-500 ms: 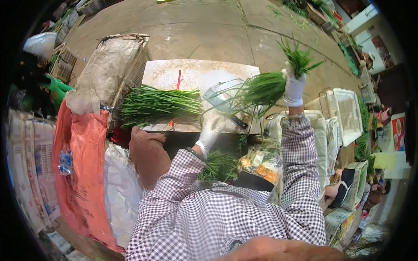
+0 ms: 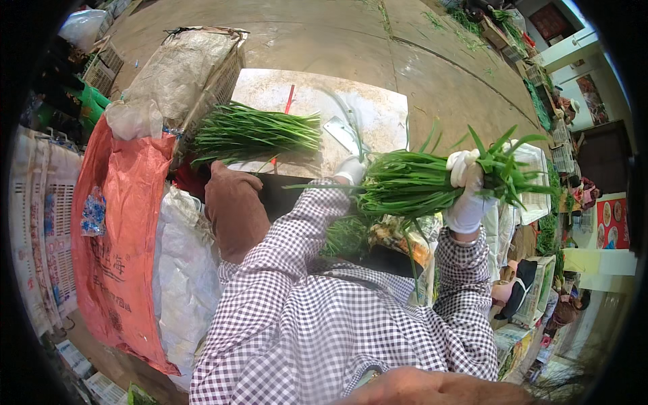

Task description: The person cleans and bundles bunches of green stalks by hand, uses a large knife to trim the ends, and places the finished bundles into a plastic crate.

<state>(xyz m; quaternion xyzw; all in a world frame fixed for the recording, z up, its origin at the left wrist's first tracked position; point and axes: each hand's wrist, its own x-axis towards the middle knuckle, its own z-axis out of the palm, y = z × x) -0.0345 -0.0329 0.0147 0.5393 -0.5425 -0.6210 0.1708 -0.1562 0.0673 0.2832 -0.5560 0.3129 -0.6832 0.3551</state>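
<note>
My right hand [image 2: 466, 199], in a white glove, is closed around a bunch of green chives [image 2: 408, 185], held up at the board's right side. The leaves spread out on both sides of the grip. My left hand [image 2: 351, 169], also gloved, is at the board's near edge beside the loose ends of that bunch. Its fingers are mostly hidden, and blurred strands rise near it. A cleaver [image 2: 345, 135] lies just beyond, its handle out of sight. Another pile of chives [image 2: 260, 131] rests on the left of the white board [image 2: 378, 101], next to a red strip [image 2: 289, 99].
A sack-covered crate [image 2: 182, 74] and a red sack [image 2: 125, 250] stand at the left. Below the board are a brown cloth-like thing [image 2: 233, 212] and loose greens [image 2: 345, 236]. White crates [image 2: 533, 165] stand at the right. Other people sit farther right.
My right hand has come nearer and lower with the chives, which now lie more level. My left hand has moved slightly right and up, toward the bunch. The view has shifted a little.
</note>
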